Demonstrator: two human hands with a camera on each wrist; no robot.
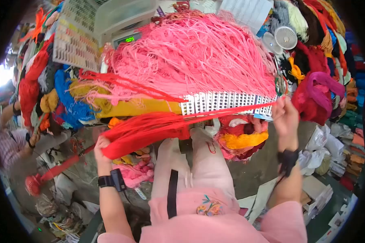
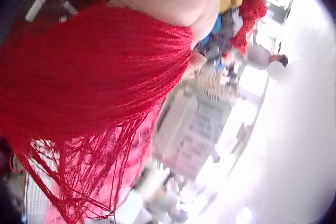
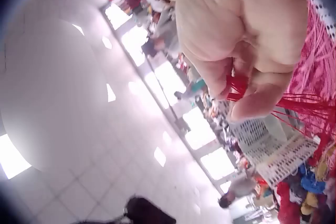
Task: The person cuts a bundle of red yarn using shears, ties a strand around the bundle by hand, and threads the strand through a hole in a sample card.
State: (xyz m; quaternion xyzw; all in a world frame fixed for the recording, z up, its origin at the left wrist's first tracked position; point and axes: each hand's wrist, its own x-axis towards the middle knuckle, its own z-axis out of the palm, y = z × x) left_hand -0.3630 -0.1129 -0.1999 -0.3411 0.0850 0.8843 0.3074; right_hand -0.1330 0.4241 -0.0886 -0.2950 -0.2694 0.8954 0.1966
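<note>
My left hand [image 1: 102, 146] grips one end of a thick hank of red yarn [image 1: 146, 135], held above my lap. In the left wrist view the hank [image 2: 94, 71] fans out from the hand, with loose strands trailing below. Out to the right, my right hand [image 1: 286, 119] pinches the end of a thin bunch of red strands [image 1: 235, 109] pulled out from the hank. The right wrist view shows these strands [image 3: 310, 103] between the thumb and curled fingers of the right hand [image 3: 241, 24]. They stretch taut across the front of a white card with dark holes [image 1: 219, 101].
A large heap of pink yarn [image 1: 198, 52] covers the table beyond. Around it are a sample board [image 1: 77, 44], a scale with a green display [image 1: 129, 39], a small fan [image 1: 286, 37] and many coloured hanks. Another person [image 1: 14, 141] sits at the left.
</note>
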